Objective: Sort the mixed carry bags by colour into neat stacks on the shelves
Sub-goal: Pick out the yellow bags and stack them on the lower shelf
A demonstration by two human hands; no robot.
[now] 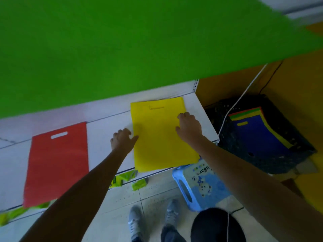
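Both bare arms are stretched forward and down from the lower edge of the view. The left hand (122, 139) is held with its back up, the fingers (120, 132) curled under and the thumb pointed right. The right hand (189, 125) is set farther forward, back up, its fingers (182, 116) bent at the knuckles and pressed down. Legs and two shoes are seen below.

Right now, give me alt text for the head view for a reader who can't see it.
Both hands rest on a yellow bag lying flat on a white shelf: left hand at its left edge, right hand on top. A red bag lies left; a black crate of mixed bags sits right.
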